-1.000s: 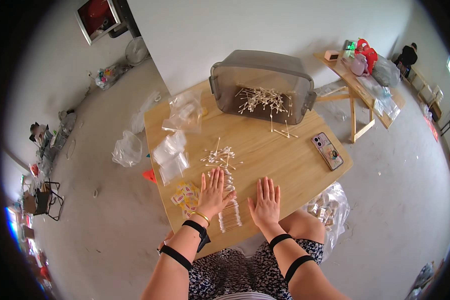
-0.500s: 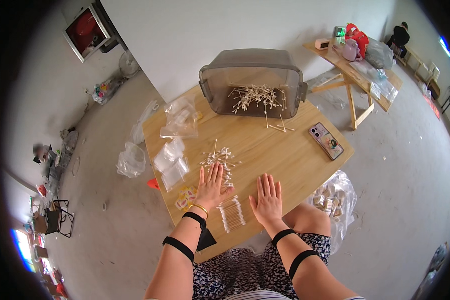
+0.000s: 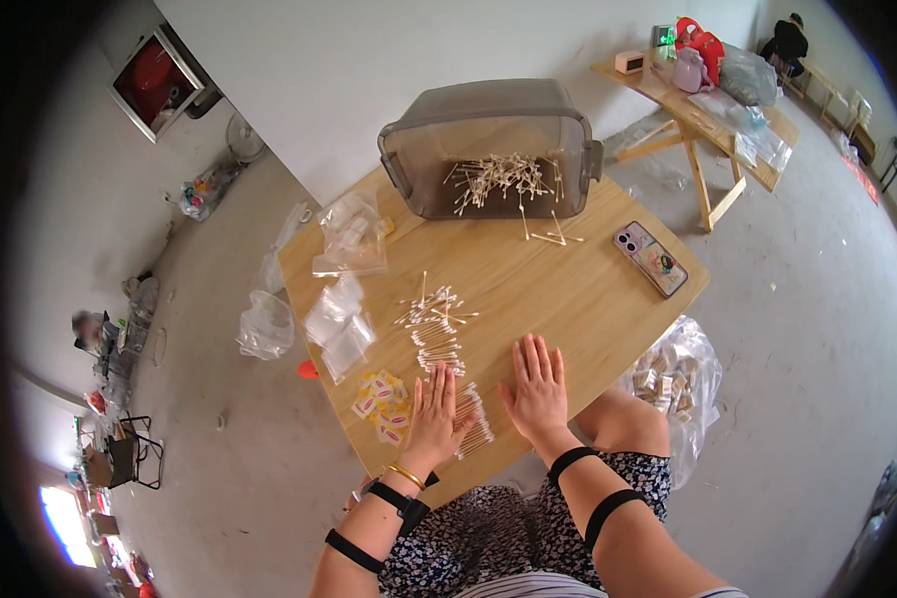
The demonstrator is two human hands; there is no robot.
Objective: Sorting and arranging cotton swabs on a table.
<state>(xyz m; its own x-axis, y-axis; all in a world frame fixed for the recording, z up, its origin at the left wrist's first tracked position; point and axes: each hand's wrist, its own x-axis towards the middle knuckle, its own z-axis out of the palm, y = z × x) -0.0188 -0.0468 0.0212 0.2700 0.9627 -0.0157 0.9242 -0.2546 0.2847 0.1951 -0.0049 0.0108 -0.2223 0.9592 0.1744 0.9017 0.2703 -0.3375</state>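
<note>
My left hand [image 3: 437,427], fingers extended, lies at the left side of a neat row of cotton swabs [image 3: 478,421]; its fingertips reach the near end of more lined-up swabs [image 3: 439,351]. Whether it presses on any swabs is hard to tell. Beyond these, a loose pile of cotton swabs [image 3: 437,304] lies crisscrossed. Resting palm down on the wooden table [image 3: 538,289], my right hand [image 3: 538,399] has its fingers stretched out and holds nothing. Small yellow and white printed slips [image 3: 381,401] lie left of my left hand.
A grey plastic bin [image 3: 419,184] on its side at the far edge holds many swabs, a few spilled out. Clear plastic bags [image 3: 341,321] lie at the left, a phone [image 3: 651,259] at the right. A bag of small packs [image 3: 673,384] stands beside my knee.
My left hand has drawn back toward me, uncovering the lined-up swabs in the middle. My right hand stays flat on the table. The whole view has shifted slightly.
</note>
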